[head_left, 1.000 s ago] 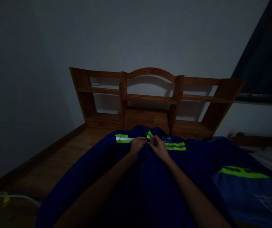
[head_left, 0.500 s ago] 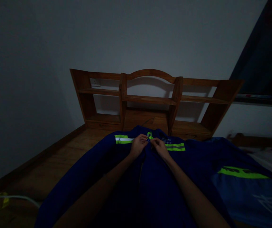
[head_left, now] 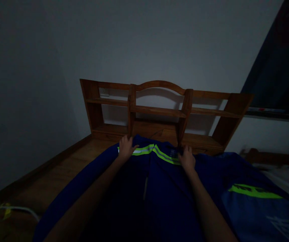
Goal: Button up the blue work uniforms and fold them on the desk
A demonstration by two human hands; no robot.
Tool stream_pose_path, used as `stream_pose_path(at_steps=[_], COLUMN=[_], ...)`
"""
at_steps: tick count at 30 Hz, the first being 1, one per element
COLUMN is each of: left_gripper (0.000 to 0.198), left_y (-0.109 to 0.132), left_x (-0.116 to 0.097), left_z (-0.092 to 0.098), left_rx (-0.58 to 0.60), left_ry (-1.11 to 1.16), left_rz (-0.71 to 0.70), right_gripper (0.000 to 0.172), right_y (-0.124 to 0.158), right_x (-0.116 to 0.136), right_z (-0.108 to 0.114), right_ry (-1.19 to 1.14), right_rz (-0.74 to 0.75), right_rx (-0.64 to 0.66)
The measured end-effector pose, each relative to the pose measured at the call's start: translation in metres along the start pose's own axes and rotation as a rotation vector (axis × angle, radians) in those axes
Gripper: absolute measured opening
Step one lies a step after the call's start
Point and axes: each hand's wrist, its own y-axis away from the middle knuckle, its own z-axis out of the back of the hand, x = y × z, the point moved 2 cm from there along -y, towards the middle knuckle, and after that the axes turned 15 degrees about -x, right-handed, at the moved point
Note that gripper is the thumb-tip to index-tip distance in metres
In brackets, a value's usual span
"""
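Note:
A dark blue work jacket [head_left: 169, 191] with yellow-green and silver reflective strips lies spread out, its collar end towards the headboard. Its front edges meet along the middle, where the strips of both sides come together. My left hand [head_left: 126, 148] grips the jacket at the shoulder on the left, thumb stretched along the strip and fingers bent over the upper edge. At the opposite shoulder, beside a small pale print, my right hand [head_left: 188, 159] has its fingers curled on the cloth. The fingertips of both hands are partly hidden in the dimness.
Behind the jacket stands a wooden headboard with shelves [head_left: 159, 110] against the wall. More blue clothing [head_left: 250, 208] with a green strip and white lettering lies at the right. A pale cable [head_left: 21, 207] with a yellow tag is at lower left. A dark curtain [head_left: 280, 67] hangs at right.
Both hands have moved apart from the middle of the collar out to the shoulders. The front strips now lie flatter and meet at the centre. The view has tilted slightly upward.

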Motion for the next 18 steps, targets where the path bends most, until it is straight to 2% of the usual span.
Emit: stream_pose_path(at_steps=[1,3,5,7,10,12,14,16,18], left_gripper=[0.062,0.071,0.062,0.047,0.034,0.033,0.037,0.042,0.041], left_y=[-0.008,-0.020,-0.030,-0.039,-0.056,-0.072,-0.093,-0.114,-0.131], left_x=[0.018,0.050,0.073,0.083,0.082,0.076,0.070,0.066,0.065], left_z=[0.005,0.015,0.026,0.042,0.078,0.111,0.145,0.173,0.184], left_rx=[0.064,0.262,0.476,0.632,0.780,0.806,0.748,0.629,0.481], left_ry=[-0.073,-0.116,-0.029,0.099,0.267,0.375,0.481,0.532,0.492], left_rz=[0.035,0.136,0.245,0.309,0.318,0.283,0.215,0.132,0.042], right_gripper=[0.043,0.041,0.028,0.019,0.023,0.028,0.034,0.037,0.038], right_y=[-0.002,-0.003,-0.004,-0.007,-0.023,-0.040,-0.060,-0.081,-0.100], right_x=[-0.009,-0.022,-0.025,-0.022,-0.018,-0.018,-0.019,-0.018,-0.013], right_z=[0.000,-0.002,-0.004,-0.003,0.012,0.031,0.054,0.074,0.085], right_ry=[0.086,0.167,0.167,0.139,0.089,0.038,-0.063,-0.188,-0.263], right_rz=[-0.015,-0.029,-0.020,-0.010,0.006,0.011,-0.006,-0.037,-0.047], right_rx=[0.060,0.190,0.250,0.235,0.180,0.118,0.012,-0.102,-0.182])
